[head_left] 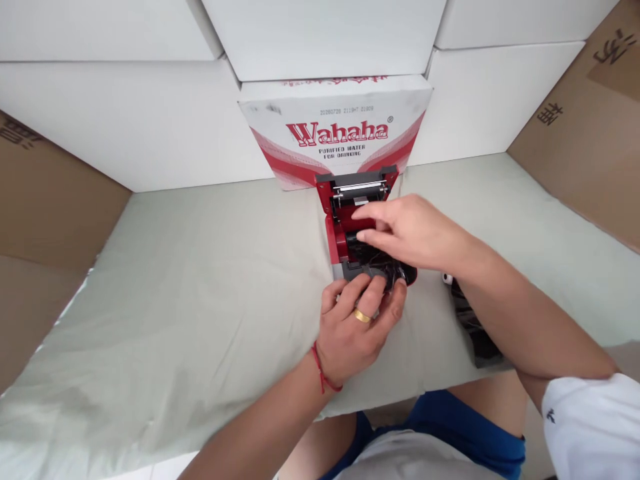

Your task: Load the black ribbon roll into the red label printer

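Note:
In the middle of the table stands a small red and black printer with its lid tipped up and back. A roller and a metal bar show inside the lid. A black roll lies in the red bay, and shiny black film runs from it over the front edge. My left hand curls its fingers over that film at the printer's front. Above the bay is my right hand, index finger and thumb apart, the thumb tip at the roll. Its other fingers are hidden.
A white and red Wahaha water carton stands behind the printer against white boxes. To the right, partly under my forearm, lies a dark glossy item beside a small white piece. Brown cardboard closes off both sides.

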Demonstrator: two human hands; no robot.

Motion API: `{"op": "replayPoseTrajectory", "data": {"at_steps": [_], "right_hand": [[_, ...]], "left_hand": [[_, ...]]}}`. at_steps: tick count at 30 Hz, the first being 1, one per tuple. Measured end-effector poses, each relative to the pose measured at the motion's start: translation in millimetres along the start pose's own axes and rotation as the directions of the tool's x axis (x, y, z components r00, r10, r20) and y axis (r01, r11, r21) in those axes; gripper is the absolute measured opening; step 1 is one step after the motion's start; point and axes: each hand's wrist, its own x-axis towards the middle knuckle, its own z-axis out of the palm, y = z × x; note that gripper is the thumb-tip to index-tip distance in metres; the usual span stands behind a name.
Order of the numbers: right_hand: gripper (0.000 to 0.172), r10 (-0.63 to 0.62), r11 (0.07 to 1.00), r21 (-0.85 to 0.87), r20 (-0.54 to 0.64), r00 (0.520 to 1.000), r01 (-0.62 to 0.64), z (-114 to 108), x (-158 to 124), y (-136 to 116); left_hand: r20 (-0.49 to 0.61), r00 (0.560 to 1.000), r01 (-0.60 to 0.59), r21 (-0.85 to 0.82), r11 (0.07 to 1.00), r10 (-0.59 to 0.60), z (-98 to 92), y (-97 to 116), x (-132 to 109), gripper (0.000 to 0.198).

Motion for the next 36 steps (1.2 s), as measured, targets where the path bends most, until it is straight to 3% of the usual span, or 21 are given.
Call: {"op": "replayPoseTrajectory", "data": {"at_steps": [2, 4, 6, 11, 13, 18, 24, 31, 36], "right_hand": [[0.028, -0.084, 0.99, 0.09, -0.229, 0.97, 0.107, -14.1, -6.0, 1.4], [0.031, -0.107, 0.987, 0.064, -0.444, 0.89, 0.151, -22.2, -2.7, 7.2], [0.035, -0.159, 0.983, -0.004, -0.52, 0.84, 0.183, -21.1, 8.7, 16.6], [0.044, -0.237, 0.972, -0.09, -0.351, 0.906, 0.219, 0.0, 23.9, 33.5], [0.042, -0.232, 0.973, -0.088, -0.314, 0.92, 0.216, 4.1, 11.2, 31.5], [0.04, -0.302, 0.953, -0.073, -0.299, 0.905, 0.294, 14.2, -38.3, 23.4], [0.041, -0.296, 0.953, -0.052, -0.355, 0.887, 0.298, 43.8, -61.8, 21.1], [0.044, -0.231, 0.973, -0.099, -0.356, 0.905, 0.21, 49.5, -63.5, 11.6], [0.036, -0.228, 0.972, -0.058, -0.444, 0.867, 0.226, 61.4, -65.8, 15.5]], "left_hand": [[-0.027, 1.0, -0.004, 0.057, 0.998, 0.006, -1.2, 0.8, 0.4, 0.029], [-0.06, 0.998, 0.021, 0.076, 0.997, -0.016, -2.8, 2.0, 1.6, 0.027], [-0.088, 0.995, 0.044, 0.072, 0.996, -0.038, -3.7, 3.0, 2.5, 0.026], [-0.092, 0.995, 0.051, 0.062, 0.997, -0.045, -3.2, 3.4, 1.9, 0.031], [-0.085, 0.996, 0.042, 0.057, 0.998, -0.037, -3.1, 3.3, 1.3, 0.032], [-0.077, 0.996, 0.046, 0.038, 0.998, -0.043, -2.3, 2.6, -0.7, 0.031], [-0.076, 0.995, 0.065, 0.038, 0.997, -0.062, -0.6, 2.3, -3.7, 0.031], [-0.082, 0.993, 0.09, -0.004, 0.996, -0.09, -0.4, 2.5, -4.3, 0.035], [-0.122, 0.976, 0.146, -0.255, 0.956, -0.182, -2.9, -6.4, -6.7, 0.041]]}}
